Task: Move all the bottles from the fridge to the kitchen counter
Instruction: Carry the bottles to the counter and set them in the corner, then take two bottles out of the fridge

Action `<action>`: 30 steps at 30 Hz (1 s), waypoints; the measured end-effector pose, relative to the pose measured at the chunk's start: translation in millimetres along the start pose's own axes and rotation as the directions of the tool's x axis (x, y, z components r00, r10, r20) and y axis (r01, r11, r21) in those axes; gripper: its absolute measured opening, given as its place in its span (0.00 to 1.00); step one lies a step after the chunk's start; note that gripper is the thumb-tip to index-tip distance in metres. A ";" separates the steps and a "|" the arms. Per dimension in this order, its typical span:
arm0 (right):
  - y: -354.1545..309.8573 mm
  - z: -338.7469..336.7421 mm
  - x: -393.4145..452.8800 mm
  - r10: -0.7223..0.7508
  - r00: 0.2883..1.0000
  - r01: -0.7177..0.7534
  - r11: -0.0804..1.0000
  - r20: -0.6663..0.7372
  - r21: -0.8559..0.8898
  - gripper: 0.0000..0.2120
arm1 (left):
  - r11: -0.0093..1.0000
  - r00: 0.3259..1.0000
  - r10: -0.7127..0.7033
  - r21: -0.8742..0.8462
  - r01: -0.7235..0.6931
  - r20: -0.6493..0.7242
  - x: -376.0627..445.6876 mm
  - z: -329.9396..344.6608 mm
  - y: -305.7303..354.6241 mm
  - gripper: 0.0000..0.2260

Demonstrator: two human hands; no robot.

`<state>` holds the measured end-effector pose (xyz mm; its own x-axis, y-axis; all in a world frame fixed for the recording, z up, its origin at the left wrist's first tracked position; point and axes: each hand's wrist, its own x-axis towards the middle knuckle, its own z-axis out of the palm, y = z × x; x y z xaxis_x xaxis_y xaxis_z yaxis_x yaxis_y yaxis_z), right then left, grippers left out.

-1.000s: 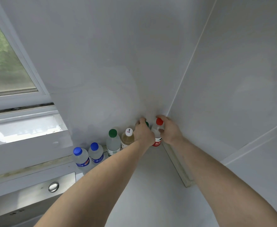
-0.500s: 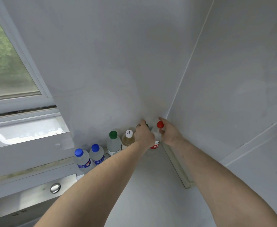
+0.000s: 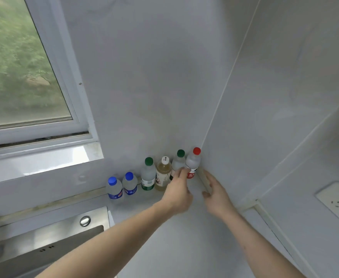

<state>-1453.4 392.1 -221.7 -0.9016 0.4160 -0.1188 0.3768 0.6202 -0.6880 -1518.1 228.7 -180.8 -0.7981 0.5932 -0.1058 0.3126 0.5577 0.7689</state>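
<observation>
Far to the left of my hands a brushed steel sink (image 3: 44, 237) showed its flat rim and a round shiny knob (image 3: 85, 220), under a white-framed window (image 3: 50, 77) with blurred greenery behind the glass. Six plastic bottles stood upright in a row against the smooth pale wall on the matte white kitchen counter (image 3: 164, 247): two squat blue-capped bottles (image 3: 114, 188), a clear green-capped bottle (image 3: 148, 174), a white-capped bottle of yellowish drink (image 3: 163, 173), then a second green-capped bottle (image 3: 178, 162) and a red-capped bottle (image 3: 193, 162) tucked in the corner. My left hand (image 3: 177, 194) lay just before those last two, fingers loose and straight, fingertips at the green-capped one's label; whether they touched I could not tell. My right hand (image 3: 216, 194) hovered open beside it, gripping nothing, near the wall's beige edging strip. Far right sat a white wall socket (image 3: 337, 199).
</observation>
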 end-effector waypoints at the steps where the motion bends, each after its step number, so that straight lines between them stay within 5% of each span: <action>1: -3.6 -0.6 -22.4 0.035 0.999 -0.035 0.999 -0.017 0.012 0.37 | 0.999 0.999 0.029 0.032 -0.031 0.041 -19.8 -3.5 -5.8 0.29; 7: -28.0 -6.1 -152.3 0.155 0.982 -0.149 0.987 -0.108 0.058 0.31 | 0.980 0.977 0.102 0.148 -0.131 0.190 -115.6 -22.4 -38.2 0.22; 15: -50.2 -1.2 -353.0 0.321 0.912 -0.274 0.940 -0.256 0.203 0.28 | 0.899 0.855 0.328 0.144 -0.413 0.401 -215.4 -14.3 -25.7 0.25; 24: -50.1 4.1 -525.0 0.534 0.735 -0.432 0.844 -0.418 0.319 0.28 | 0.768 0.638 0.529 0.004 -0.640 0.560 -304.7 41.2 47.9 0.25; 30: -51.0 4.7 -652.0 0.642 0.512 -0.466 0.766 -0.571 0.443 0.29 | 0.675 0.447 0.599 -0.118 -0.728 0.664 -389.3 97.4 95.0 0.24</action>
<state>-885.8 86.1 -112.5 -0.0988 0.9907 -0.0940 0.6142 -0.0136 -0.7890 -1127.5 107.3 -127.9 0.1722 0.9850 -0.0056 0.7313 -0.1241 0.6706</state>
